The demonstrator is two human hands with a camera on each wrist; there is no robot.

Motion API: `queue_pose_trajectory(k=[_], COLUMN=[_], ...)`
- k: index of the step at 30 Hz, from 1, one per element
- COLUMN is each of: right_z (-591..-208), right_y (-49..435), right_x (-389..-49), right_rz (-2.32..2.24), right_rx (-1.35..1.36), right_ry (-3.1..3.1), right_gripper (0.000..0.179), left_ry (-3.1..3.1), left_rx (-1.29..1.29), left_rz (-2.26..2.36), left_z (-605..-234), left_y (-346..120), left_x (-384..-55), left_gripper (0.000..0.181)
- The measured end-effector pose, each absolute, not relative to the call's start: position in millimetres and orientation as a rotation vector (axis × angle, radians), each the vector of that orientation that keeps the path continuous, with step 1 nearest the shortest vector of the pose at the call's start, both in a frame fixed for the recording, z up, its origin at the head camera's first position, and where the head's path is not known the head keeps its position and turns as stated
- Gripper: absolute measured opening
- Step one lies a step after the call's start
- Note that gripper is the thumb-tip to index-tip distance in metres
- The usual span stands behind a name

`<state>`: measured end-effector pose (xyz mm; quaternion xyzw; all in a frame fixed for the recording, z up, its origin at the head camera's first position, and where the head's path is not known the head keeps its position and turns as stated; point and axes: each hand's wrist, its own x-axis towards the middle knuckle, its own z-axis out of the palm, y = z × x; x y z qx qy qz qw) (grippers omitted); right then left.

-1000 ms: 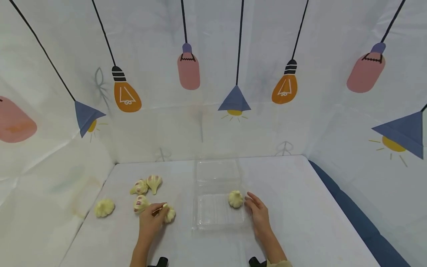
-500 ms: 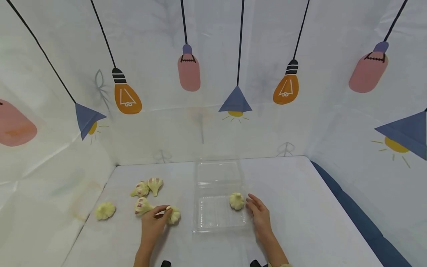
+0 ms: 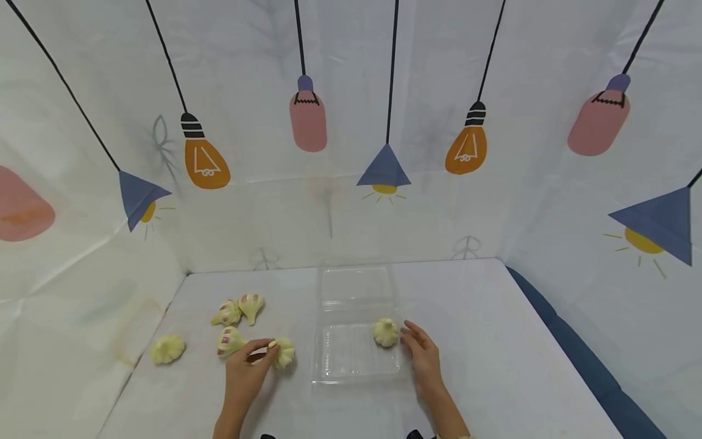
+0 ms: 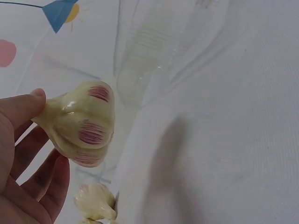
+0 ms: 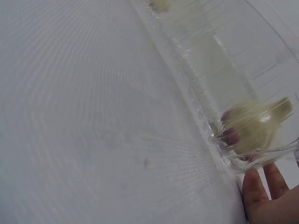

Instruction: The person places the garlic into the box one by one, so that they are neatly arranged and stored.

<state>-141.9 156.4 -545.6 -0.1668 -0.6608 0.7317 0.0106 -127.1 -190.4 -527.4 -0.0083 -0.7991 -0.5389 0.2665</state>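
Observation:
My left hand (image 3: 244, 373) pinches a pale garlic bulb (image 3: 284, 353) by its stem, between thumb and fingers. In the left wrist view this garlic bulb (image 4: 84, 123) shows purple streaks, and a shadow falls on the cloth beside it. A clear plastic box (image 3: 342, 353) lies with its lid (image 3: 353, 283) folded back, right of the left hand. One garlic bulb (image 3: 386, 333) sits inside, at the box's right side. Along that side rests my right hand (image 3: 426, 363), fingers loosely extended, fingertips right at the clear wall in the right wrist view.
Left of the left hand, several more garlic bulbs lie on the white table (image 3: 510, 366): one bulb (image 3: 230, 341) near the hand, two farther back, and one bulb (image 3: 167, 349) by the left edge. A white printed sheet (image 3: 252, 225) walls the back and sides.
My left hand has moved slightly right with the garlic bulb, away from the bulb beside it. My right hand stays at the box's side.

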Motion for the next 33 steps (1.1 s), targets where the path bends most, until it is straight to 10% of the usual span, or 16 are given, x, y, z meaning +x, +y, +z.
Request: queue_pose_trajectory(k=[33], right_z=[-549.3], right_y=[158.5], right_x=[-146.4], right_rz=[2.321], right_rx=[-0.483], right_ry=[-2.013], right_gripper=[0.041], left_ry=[-2.134], left_rx=[-0.479], left_rz=[-1.516], left_z=[-463.3], left_y=[-105.4], left_x=[-113.2], left_gripper=[0.021])
